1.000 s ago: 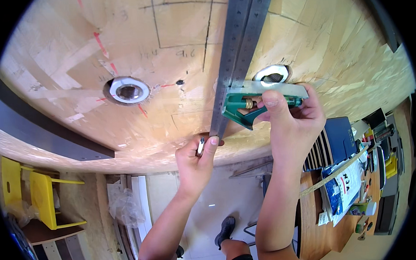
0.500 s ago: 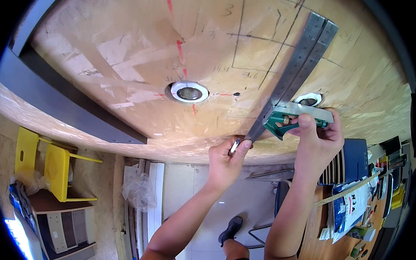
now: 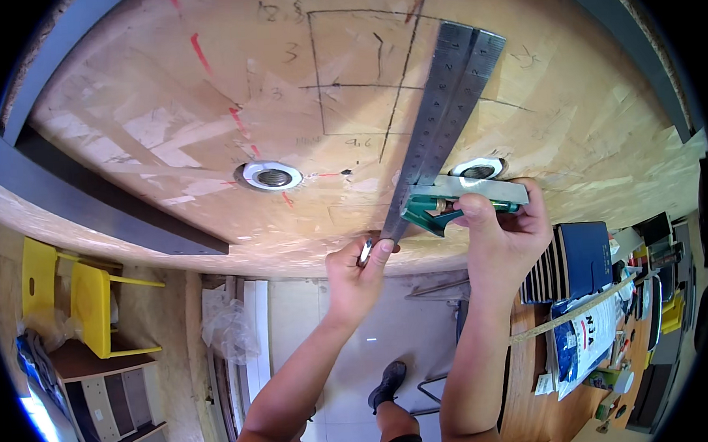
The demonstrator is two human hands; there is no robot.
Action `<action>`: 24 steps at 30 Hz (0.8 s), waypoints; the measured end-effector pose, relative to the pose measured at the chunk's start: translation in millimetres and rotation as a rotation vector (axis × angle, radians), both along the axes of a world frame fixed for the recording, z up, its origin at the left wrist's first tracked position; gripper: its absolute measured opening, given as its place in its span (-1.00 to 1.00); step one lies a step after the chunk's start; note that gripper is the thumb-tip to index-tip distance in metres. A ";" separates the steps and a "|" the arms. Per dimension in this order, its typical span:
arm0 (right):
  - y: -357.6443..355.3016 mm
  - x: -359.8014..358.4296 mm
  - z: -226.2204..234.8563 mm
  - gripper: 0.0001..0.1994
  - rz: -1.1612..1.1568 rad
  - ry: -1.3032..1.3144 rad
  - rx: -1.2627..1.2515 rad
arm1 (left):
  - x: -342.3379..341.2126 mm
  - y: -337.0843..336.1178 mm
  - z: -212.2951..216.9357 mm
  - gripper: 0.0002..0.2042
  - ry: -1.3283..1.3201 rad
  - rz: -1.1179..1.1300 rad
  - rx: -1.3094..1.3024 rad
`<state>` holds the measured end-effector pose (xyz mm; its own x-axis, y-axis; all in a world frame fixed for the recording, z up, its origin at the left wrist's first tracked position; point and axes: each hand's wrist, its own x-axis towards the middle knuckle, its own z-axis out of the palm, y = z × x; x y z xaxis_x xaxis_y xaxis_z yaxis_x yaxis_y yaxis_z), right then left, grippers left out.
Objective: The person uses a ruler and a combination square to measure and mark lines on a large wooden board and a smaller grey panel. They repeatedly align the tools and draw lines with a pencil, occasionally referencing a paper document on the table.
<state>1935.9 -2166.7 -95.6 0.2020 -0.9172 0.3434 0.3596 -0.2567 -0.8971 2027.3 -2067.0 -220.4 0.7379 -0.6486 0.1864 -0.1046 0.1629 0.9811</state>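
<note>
A combination square lies against a wooden board (image 3: 167, 111) marked with pencil lines, figures and red dashes. Its long steel blade (image 3: 443, 98) slants up and right across the pencil-drawn rectangle. My right hand (image 3: 505, 234) grips the square's green and silver head (image 3: 479, 190), thumb in front and fingers behind. At the blade's lower end, my left hand (image 3: 358, 280) pinches the steel between thumb and fingers. A thin white pen-like stick (image 3: 366, 252) is also tucked in that hand. Beside the head sits a white-rimmed round fitting (image 3: 478, 169); a similar fitting (image 3: 271, 176) is farther left.
Grey strips (image 3: 108, 200) border the board. Below left are a yellow chair (image 3: 93, 307), a small cabinet (image 3: 109, 397) and crumpled clear plastic (image 3: 228, 329). At right, a wooden desk (image 3: 526, 371) holds a dark blue binder (image 3: 581, 258) and packages. My foot (image 3: 389, 384) is on the tiled floor.
The whole view has shifted, so the board, square and both hands appear farther left. Both hands keep their hold, and the square stays at about the same place on the board.
</note>
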 end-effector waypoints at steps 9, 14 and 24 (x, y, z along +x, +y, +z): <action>-0.2 -0.4 -1.6 -0.63 0.006 0.012 -0.007 | 4.6 6.7 3.8 -0.70 -0.026 -0.082 0.099; 1.6 0.4 0.2 -0.62 0.009 -0.002 0.007 | 4.1 4.0 1.8 -0.73 -0.008 -0.047 0.046; 1.0 -0.8 0.6 -0.62 -0.001 0.045 -0.006 | 7.0 7.5 3.0 -0.71 -0.034 -0.085 0.116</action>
